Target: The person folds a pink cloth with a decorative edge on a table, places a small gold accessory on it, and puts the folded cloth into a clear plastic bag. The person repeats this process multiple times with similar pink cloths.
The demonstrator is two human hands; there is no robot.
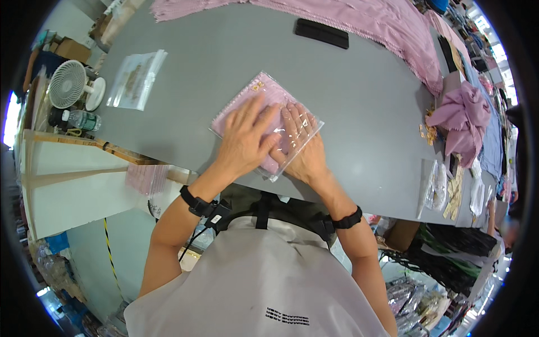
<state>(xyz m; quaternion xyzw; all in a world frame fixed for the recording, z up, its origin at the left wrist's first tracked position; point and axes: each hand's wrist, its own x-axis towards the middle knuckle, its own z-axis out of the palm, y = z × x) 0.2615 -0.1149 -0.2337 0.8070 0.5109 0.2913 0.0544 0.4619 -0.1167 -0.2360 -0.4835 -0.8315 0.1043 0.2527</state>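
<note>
A folded pink cloth (236, 111) lies in a clear zip plastic bag (309, 135) on the grey table, near its front edge. My left hand (246, 135) rests flat on top of the bag with its fingers spread. Inside the bag's opening are the fingers of my right hand (304, 145), seen through the clear plastic beside the cloth; its thumb lies near my left thumb. Small gold-coloured pieces (258, 86) show at the far corner of the cloth.
Clear zip bags (137, 80) lie at the left, by a white fan (69, 84) and a plastic bottle (84, 120). A black case (322, 33) and pink fabric (379, 21) lie beyond. A crumpled mauve cloth (461, 120) and gold pieces (430, 134) are at the right.
</note>
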